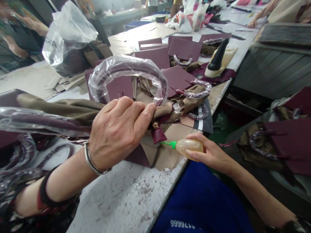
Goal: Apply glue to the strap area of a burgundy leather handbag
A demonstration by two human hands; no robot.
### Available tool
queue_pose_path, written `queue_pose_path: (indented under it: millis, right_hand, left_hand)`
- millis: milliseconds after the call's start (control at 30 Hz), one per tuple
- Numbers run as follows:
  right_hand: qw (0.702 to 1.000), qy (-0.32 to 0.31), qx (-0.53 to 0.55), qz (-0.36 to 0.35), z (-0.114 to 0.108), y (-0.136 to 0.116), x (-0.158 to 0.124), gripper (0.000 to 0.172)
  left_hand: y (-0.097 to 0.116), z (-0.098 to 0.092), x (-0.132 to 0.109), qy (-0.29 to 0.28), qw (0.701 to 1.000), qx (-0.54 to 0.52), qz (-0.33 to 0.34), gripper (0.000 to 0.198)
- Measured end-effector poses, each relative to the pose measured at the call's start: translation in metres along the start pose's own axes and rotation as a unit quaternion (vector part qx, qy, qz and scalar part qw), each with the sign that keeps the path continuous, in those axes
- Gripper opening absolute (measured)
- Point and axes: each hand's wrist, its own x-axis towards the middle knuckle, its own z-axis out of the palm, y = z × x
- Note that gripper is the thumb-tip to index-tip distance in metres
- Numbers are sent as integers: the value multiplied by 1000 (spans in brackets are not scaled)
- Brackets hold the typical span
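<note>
My left hand (119,129) is closed on the upper edge of a burgundy handbag (136,157), at the base of its plastic-wrapped handle (126,69), with tan lining fabric (73,108) bunched under the fingers. A small burgundy leather tab (159,134) hangs just below my fingers. My right hand (209,153) grips a translucent glue bottle (190,145); its green nozzle (168,144) points at that tab and nearly touches it.
Flat burgundy leather panels (184,48) and more wrapped handles (198,92) lie across the worn white workbench (126,194). A clear plastic bag (68,35) stands at the back left, a black cone on a cream base (218,58) at the right. Another person's arm (257,17) rests far back.
</note>
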Motion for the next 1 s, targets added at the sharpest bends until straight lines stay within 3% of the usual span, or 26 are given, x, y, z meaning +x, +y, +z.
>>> queue_pose_path:
  millis: [167,333,400,567,833,1000]
  right_hand:
    - [999,-46,19,13,1,1,1,39]
    - [1000,0,-25,-12,-2,0,2,39]
    - [1000,-9,-27,-4,-2,0,2,38]
    - [997,-63,34,34,0,1,0,39]
    - [993,-27,101,52,-6,-1,-12,42]
    - [994,-17,96,50,-7,1,-15,43]
  left_hand:
    - [5,-9,-2,-26,1000,14,-11,34]
    - [7,-19,-1,-47,999,6,-11,19]
    - [7,-20,-1,-52,998,-7,-20,16]
    - [4,-18,-3,-30,999,-39,-11,16]
    - [-14,1,15,14,996,77,43,20]
    - [-8,2,15,45,995,81,37,19]
